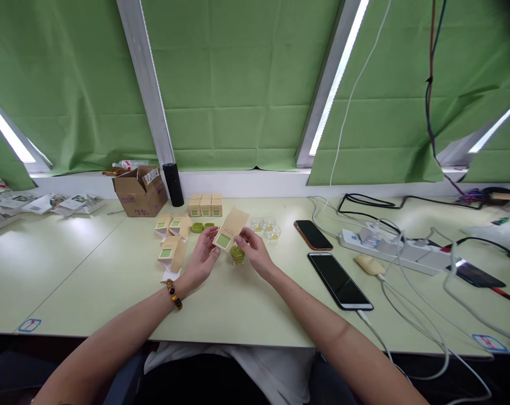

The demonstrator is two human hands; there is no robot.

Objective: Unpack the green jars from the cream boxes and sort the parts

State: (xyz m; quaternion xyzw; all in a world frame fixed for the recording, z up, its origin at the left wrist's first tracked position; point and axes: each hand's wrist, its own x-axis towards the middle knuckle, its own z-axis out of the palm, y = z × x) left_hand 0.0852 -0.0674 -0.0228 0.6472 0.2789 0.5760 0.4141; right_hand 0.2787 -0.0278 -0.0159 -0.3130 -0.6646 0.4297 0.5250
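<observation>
A flattened kraft cardboard box (233, 225) with a small window that shows green is held up, tilted, over the table. My left hand (202, 259) has its fingers curled at the box's lower left edge, a beaded bracelet on its wrist. My right hand (255, 252) pinches the box by its lower right side. Just below the box stands a small clear cup with green contents (237, 255), partly hidden by the box. Left of my left hand lie several opened kraft boxes (171, 252). Beyond it are green lids or pieces (197, 227), partly covered by my fingers.
Three closed kraft boxes (205, 205) stand in a row at the back. Several clear cups (265, 226) are right of centre. Two phones (340, 280), a power strip (389, 250) and loose cables lie to the right. A carton (140, 191) and black cylinder (173, 184) stand back left.
</observation>
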